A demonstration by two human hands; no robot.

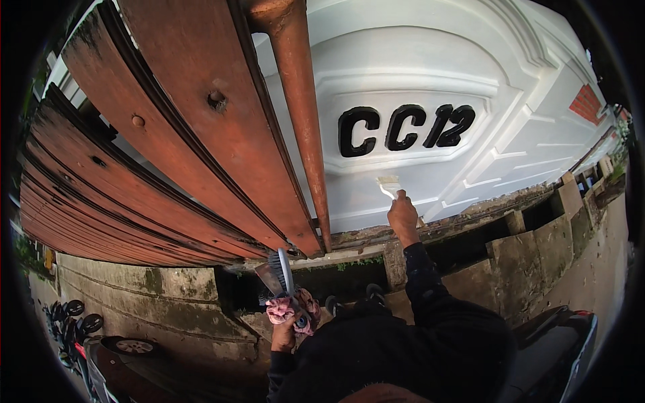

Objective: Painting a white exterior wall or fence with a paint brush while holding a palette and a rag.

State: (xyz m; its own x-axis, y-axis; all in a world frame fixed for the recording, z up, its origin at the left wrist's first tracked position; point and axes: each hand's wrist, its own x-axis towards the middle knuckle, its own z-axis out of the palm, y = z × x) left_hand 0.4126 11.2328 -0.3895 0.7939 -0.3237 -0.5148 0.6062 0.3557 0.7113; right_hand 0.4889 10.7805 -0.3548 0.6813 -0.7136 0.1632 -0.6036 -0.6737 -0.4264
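Note:
My right hand [403, 218] is closed round the pale handle of a paintbrush [388, 187]. Its flat, light bristles meet or nearly meet the white wall [356, 195], below raised black characters [406, 131]. Low in front of my body, my left hand [283, 334] grips a bunched pink rag [279, 309]. Out of the same grip rise a scrub brush [287, 272] with dark bristles and a pale back, and a flat, brownish blade like a scraper [269, 279]. The rag hides most of my left fingers and the lower ends of these tools.
A slatted reddish-brown gate [188, 101] and its post [302, 101] fill the left side. A ditch [463, 247] with concrete slabs [531, 262] runs along the wall's foot, near my feet [375, 293]. Behind are dark cars [554, 349] and motorcycles [64, 329].

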